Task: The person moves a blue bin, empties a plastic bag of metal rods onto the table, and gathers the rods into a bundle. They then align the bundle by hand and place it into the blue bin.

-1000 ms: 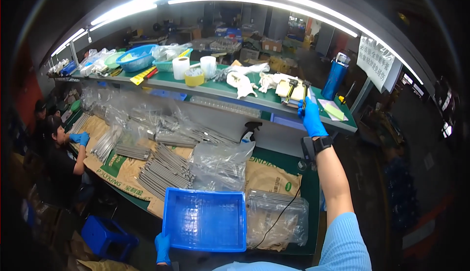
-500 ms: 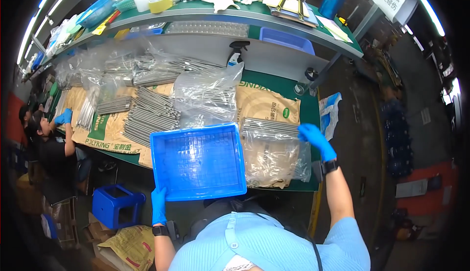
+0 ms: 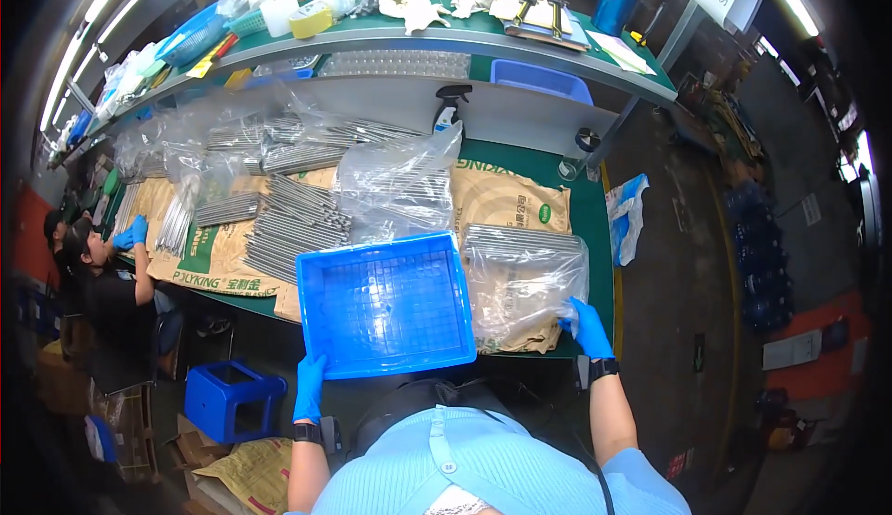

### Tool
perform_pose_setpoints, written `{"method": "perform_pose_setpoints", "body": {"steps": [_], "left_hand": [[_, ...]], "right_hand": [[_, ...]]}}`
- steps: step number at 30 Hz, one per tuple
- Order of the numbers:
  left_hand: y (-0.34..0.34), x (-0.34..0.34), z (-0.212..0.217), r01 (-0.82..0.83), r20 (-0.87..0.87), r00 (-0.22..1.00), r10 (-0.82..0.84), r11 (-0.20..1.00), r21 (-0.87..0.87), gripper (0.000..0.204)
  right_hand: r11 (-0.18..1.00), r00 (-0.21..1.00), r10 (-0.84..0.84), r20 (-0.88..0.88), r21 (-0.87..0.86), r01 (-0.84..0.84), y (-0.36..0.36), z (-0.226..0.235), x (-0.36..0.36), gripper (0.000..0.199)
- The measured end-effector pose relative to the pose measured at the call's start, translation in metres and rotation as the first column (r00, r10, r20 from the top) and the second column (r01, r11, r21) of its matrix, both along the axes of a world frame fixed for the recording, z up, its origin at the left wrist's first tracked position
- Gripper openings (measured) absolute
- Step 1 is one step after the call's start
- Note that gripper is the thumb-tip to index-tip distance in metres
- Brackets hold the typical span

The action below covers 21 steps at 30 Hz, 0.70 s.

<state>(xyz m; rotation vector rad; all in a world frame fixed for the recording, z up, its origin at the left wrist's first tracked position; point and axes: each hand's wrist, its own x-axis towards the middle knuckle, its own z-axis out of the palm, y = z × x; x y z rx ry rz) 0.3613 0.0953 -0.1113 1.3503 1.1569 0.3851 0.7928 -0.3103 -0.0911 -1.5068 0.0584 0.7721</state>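
Observation:
An empty blue plastic tray (image 3: pixel 386 306) is tilted in front of me at the table's near edge. My left hand (image 3: pixel 310 387) grips its near left corner, closed round the rim. To the right of the tray lies a clear plastic bag (image 3: pixel 530 287) on brown paper, with a bundle of thin metal rods (image 3: pixel 516 241) at its far end. My right hand (image 3: pixel 592 331), also in a blue glove, is closed on the bag's near right corner. Its fingertips are partly hidden by the plastic.
More metal rods (image 3: pixel 293 222) lie left of the tray, and bagged rods (image 3: pixel 395 190) behind it. A spray bottle (image 3: pixel 450 106) stands at the back under a loaded shelf (image 3: pixel 372 41). A co-worker (image 3: pixel 107 283) sits at the far left, near a blue stool (image 3: pixel 232 399).
My right hand has moved from the rods' right end toward me and taken the bag's near corner. The bag now covers the rods' near side. My left hand still holds the tray.

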Motion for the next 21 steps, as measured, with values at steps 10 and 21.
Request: {"method": "perform_pose_setpoints", "body": {"steps": [10,21], "left_hand": [[0.013,-0.024,0.000,0.069,-0.124,0.989,-0.075,0.996,-0.052,0.032],[0.025,-0.143,0.054,-0.180,-0.007,0.984,0.180,0.982,-0.055,0.031]], "right_hand": [[0.908,1.000,-0.018,0.024,0.418,0.006,0.077,0.090,-0.019,0.027],[0.941,0.921,0.335,0.201,-0.129,-0.314,0.114,0.070,-0.096,0.028]]}}
